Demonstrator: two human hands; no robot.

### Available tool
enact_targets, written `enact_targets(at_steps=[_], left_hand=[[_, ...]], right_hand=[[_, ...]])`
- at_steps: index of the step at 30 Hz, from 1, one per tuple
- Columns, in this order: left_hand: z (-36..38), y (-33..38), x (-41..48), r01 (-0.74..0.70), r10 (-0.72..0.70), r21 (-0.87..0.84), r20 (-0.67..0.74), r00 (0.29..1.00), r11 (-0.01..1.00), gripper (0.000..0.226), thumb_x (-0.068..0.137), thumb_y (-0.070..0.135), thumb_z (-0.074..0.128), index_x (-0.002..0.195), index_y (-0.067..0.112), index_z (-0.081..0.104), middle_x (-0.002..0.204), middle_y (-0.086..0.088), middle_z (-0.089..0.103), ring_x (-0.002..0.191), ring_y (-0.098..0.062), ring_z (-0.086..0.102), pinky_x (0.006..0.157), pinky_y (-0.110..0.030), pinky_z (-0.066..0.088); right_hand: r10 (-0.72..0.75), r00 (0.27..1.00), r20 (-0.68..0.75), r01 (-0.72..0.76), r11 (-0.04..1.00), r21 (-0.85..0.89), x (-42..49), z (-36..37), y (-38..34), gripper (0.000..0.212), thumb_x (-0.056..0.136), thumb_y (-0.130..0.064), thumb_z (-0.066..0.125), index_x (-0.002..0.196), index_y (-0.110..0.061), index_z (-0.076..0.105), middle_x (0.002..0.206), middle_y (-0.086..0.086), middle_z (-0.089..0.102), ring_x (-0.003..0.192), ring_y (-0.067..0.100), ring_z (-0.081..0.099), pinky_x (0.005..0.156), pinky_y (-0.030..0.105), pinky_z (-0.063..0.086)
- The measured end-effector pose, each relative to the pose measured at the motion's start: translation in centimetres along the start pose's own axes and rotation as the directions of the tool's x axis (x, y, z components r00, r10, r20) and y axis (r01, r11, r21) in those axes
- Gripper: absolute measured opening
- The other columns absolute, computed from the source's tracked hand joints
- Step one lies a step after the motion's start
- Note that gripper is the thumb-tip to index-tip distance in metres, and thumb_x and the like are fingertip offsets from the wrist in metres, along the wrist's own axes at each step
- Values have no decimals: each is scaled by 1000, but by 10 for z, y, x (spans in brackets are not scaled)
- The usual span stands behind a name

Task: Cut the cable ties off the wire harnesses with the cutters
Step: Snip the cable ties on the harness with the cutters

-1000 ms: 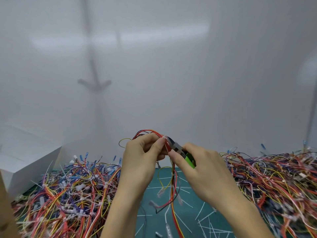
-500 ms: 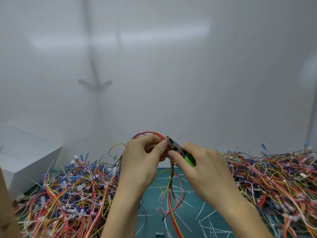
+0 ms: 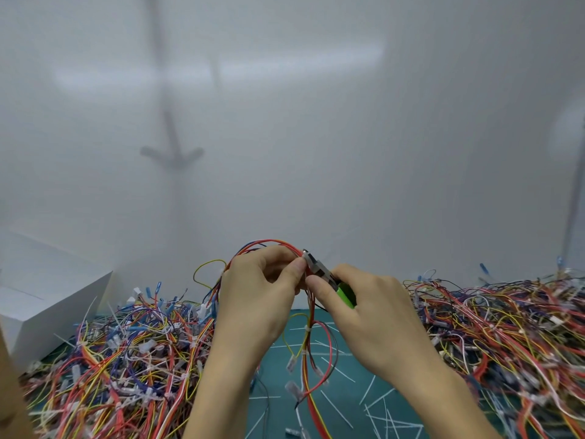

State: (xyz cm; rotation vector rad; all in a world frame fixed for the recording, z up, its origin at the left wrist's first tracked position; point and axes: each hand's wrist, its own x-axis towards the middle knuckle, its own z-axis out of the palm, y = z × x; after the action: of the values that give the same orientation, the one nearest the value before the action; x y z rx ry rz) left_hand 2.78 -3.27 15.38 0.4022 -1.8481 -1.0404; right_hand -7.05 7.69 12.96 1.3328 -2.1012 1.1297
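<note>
My left hand (image 3: 262, 296) pinches a wire harness (image 3: 311, 353) of red, yellow and orange wires, lifted above the green cutting mat (image 3: 348, 403). The harness loops over my fingers and hangs down between my hands, with white cable ties (image 3: 306, 327) round it lower down. My right hand (image 3: 370, 315) grips the green-handled cutters (image 3: 329, 280). Their metal jaws touch the wires right beside my left thumb; what the jaws hold is hidden.
A large heap of tied harnesses (image 3: 126, 353) lies at the left and another heap (image 3: 506, 331) at the right. Cut white tie pieces (image 3: 373, 391) litter the mat. A white box (image 3: 41, 299) stands at far left. A white wall rises behind.
The harness has been drawn upward, so its hanging ends sit higher over the mat. The yellow loop swung left behind my left hand. The cutters stay at the wires.
</note>
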Motion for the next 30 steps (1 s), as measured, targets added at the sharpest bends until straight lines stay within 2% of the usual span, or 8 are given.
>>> enact_targets(at_steps=[5,12,19,22,30], left_hand=[[1,6,-2,-21,21,18,3,1000,1000,19,88,17,68,70,19,73,65,5,72,68,-11,70,78,-46,58],[0,8,-3,-23,23,31,3,1000,999,20,86,16,67,67,18,71,62,5,71,66,-10,69,76,-46,58],[-1,7,-4,-45,44,73,22,999,996,19,86,19,65,67,20,69,61,7,69,63,-8,66,72,-44,57],[-1,8,-4,-53,50,79,30,998,995,20,86,20,65,67,21,69,62,9,69,63,-6,66,72,-44,57],[-2,6,-4,-57,54,103,32,998,993,19,86,23,65,68,22,69,63,10,69,63,-6,65,72,-44,57]], right_hand=[[-14,1000,-17,14,1000,-25,0,1,-2,55,83,-76,25,76,-27,49,55,-5,44,56,15,46,51,29,32],[-11,1000,-7,10,1000,-15,0,0,-3,50,83,-75,26,63,-30,35,51,-3,37,50,16,37,48,28,29],[17,1000,14,-17,999,44,0,0,-2,51,87,-72,37,58,-30,35,50,-3,41,52,17,38,48,28,27],[31,999,22,-33,998,56,0,0,-2,53,87,-72,38,56,-29,35,59,-17,50,55,16,40,47,27,26],[46,998,40,-49,996,69,0,-2,-4,54,89,-70,40,54,-29,33,60,-25,50,56,11,42,47,26,28]])
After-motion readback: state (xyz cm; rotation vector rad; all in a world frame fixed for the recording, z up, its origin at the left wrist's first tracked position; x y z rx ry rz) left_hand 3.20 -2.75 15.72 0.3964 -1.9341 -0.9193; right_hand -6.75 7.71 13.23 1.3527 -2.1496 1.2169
